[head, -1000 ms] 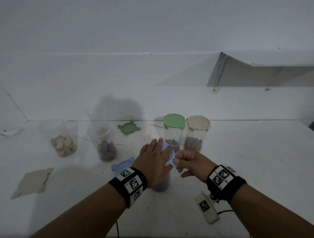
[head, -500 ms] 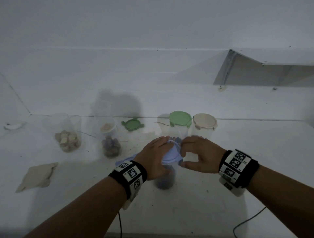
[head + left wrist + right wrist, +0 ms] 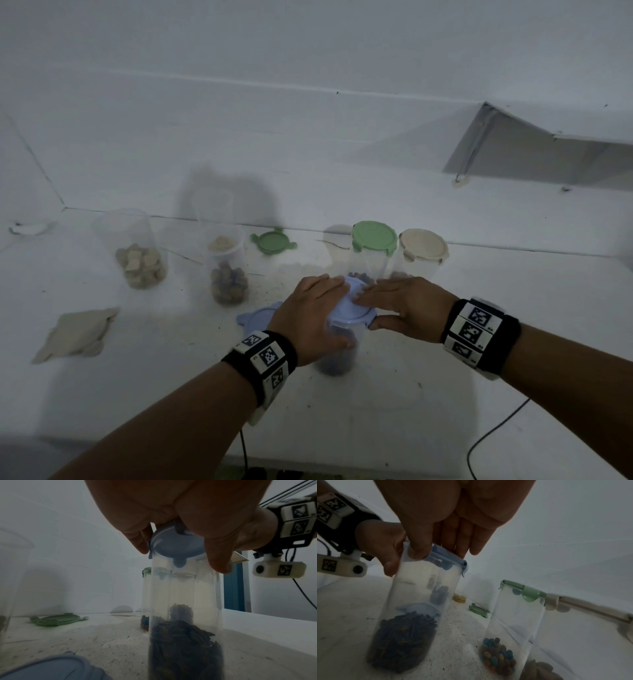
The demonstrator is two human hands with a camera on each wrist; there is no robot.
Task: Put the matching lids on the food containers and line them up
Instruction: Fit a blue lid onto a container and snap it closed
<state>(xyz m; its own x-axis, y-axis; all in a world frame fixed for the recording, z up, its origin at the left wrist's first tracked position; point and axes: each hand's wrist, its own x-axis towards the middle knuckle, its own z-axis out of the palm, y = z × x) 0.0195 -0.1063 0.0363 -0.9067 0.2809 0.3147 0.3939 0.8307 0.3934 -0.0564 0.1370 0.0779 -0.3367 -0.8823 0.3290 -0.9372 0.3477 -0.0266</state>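
A clear container (image 3: 337,359) with dark seeds stands in the middle of the white table, a blue lid (image 3: 352,306) on its mouth. My left hand (image 3: 325,310) holds the lid's left side, fingers over the top and thumb against the container wall. My right hand (image 3: 383,308) lies on the right side, fingers flat on top and thumb at the rim. In the right wrist view that thumb presses a tab of the blue lid (image 3: 447,557). The left wrist view shows the blue lid (image 3: 176,545) from below, tabs hanging over the rim.
Behind stand a green-lidded container (image 3: 374,240) and a beige-lidded container (image 3: 424,246). A loose green lid (image 3: 273,241), a second blue lid (image 3: 257,317) and beige lids (image 3: 78,334) lie on the table. Open containers (image 3: 140,263) (image 3: 228,284) stand left. A cable (image 3: 496,431) trails front right.
My right hand went from pinching the lid's edge to lying flat over it, and the lid came down level on the container. My left hand stayed on the lid.
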